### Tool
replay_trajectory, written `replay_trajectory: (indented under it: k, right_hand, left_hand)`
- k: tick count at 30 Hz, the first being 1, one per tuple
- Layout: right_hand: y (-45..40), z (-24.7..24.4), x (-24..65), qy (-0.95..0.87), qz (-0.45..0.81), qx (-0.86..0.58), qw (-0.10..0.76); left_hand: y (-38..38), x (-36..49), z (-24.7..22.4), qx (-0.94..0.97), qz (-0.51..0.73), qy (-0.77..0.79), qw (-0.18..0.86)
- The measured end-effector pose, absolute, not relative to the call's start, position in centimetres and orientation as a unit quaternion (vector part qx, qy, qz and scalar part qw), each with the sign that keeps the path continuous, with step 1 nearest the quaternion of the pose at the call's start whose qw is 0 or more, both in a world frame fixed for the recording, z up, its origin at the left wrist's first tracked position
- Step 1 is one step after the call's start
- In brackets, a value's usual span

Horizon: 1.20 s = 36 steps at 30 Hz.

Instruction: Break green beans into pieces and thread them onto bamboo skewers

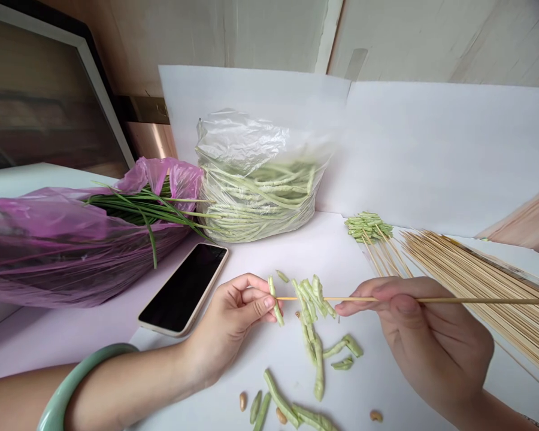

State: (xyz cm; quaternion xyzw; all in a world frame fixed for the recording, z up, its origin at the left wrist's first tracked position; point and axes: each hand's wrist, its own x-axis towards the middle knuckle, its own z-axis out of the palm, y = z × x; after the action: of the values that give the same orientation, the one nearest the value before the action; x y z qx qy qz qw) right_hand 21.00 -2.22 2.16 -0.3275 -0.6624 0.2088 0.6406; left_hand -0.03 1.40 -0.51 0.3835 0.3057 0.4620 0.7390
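From my place far from the rig, I see a table covered with smooth white paper [269,251]. Behind it stands a white paper sheet [435,155] against a pale wall, and at the far left is a dark framed panel [40,102]. On the table lie a clear plastic bag of long green beans [256,191], a translucent purple plastic bag [67,251] with thin green stalks coming out, and a black smartphone with a pale edge [184,287].

The person's left hand [229,317], with a pale green bangle [67,383] on the wrist, is closed and pinches a short pale green bean piece [275,305] between thumb and fingers. The right hand [413,323] is closed around a long thin bamboo skewer [431,300]. The skewer tip reaches the pinched piece, but I cannot tell if it goes through. Several pale green bean pieces [312,299] sit along the skewer between the hands.

Below the hands, more cut bean pieces [281,398] and small brown seeds [242,401] lie on the paper. Near the right hand lies a large bundle of bamboo skewers [480,287], and beyond the held skewer lies a group of skewers with bean pieces packed at their ends [368,227].
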Motion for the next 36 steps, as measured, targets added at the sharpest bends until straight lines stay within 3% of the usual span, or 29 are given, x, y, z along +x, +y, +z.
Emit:
replay_trajectory:
  k: [13,36]
  right_hand:
    - [-2.5,1.9,20.1,-0.654,0.221,-0.349,0.634]
    - [-1.6,0.4,19.4,-0.556,0.425,-0.346,0.625]
  left_hand:
    - [1.4,-0.1,-0.6,0.4,0.462,0.314,0.727]
    - [1.1,0.0,-0.4,0.425,0.447,0.296,0.729]
